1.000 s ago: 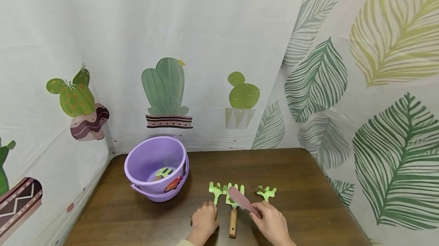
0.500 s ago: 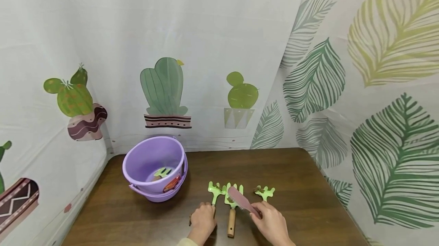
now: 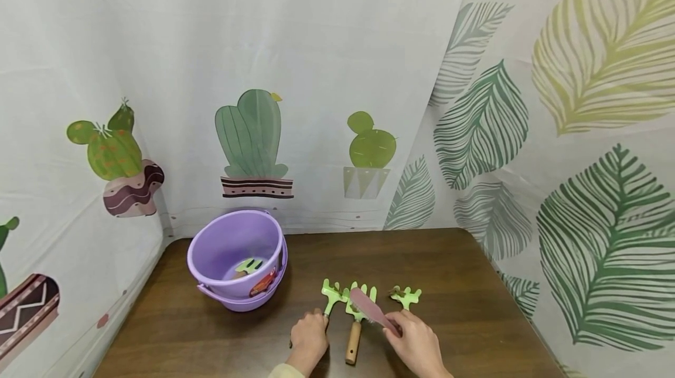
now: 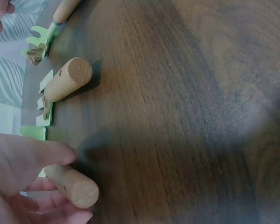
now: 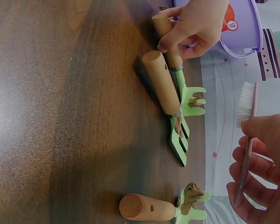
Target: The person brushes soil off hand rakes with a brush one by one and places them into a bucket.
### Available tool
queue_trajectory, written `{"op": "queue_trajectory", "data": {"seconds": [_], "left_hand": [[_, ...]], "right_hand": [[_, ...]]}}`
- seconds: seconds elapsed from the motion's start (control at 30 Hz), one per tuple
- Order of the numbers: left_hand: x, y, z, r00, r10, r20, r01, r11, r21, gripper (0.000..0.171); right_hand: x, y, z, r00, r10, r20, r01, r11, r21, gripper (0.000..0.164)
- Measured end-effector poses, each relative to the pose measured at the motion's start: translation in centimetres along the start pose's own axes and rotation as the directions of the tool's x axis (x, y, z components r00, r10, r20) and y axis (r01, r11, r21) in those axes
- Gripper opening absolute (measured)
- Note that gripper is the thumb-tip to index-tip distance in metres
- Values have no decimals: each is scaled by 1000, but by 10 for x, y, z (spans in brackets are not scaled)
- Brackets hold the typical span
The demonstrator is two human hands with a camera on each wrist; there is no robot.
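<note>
My left hand (image 3: 308, 337) grips the wooden handle (image 4: 76, 184) of a small green hand rake (image 3: 332, 296) low over the table. Its thumb and fingers lie around the handle in the left wrist view. A green garden fork (image 3: 353, 340) with a wooden handle lies beside it; brown clumps show on its head. In my right hand (image 3: 419, 343) is a pink brush (image 3: 371, 309), pinched by the handle, its white bristles (image 5: 245, 102) plain in the right wrist view. Another green rake (image 5: 149, 207) lies near the right hand, brown matter on its tines.
A purple bucket (image 3: 237, 291) stands tilted at the back left of the brown table (image 3: 448, 261), with a green tool (image 3: 248, 265) inside. A brown piece (image 5: 163, 8) shows beyond my left hand. Printed curtains (image 3: 316, 73) hang behind and at the sides.
My left hand has shifted slightly left and toward me with its rake. The handle end of the middle fork has swung a little left. The brush stays almost in place.
</note>
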State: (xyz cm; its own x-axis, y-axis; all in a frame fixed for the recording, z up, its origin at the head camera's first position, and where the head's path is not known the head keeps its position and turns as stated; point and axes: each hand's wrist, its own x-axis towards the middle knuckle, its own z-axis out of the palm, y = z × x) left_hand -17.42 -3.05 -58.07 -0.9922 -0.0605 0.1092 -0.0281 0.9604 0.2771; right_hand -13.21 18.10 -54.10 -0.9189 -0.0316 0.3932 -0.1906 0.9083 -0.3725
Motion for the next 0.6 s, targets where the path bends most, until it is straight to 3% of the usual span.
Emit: {"op": "queue_trajectory", "data": {"seconds": [0.37, 0.6], "left_hand": [[4, 1, 2, 1000, -25, 7, 24, 999, 21, 22], [5, -2, 5, 1000, -16, -25, 16, 1000, 18, 23]], "right_hand": [[-2, 0, -1, 1000, 4, 24, -5, 1000, 9, 21], [-2, 1, -1, 1000, 9, 19, -10, 1000, 9, 20]]}}
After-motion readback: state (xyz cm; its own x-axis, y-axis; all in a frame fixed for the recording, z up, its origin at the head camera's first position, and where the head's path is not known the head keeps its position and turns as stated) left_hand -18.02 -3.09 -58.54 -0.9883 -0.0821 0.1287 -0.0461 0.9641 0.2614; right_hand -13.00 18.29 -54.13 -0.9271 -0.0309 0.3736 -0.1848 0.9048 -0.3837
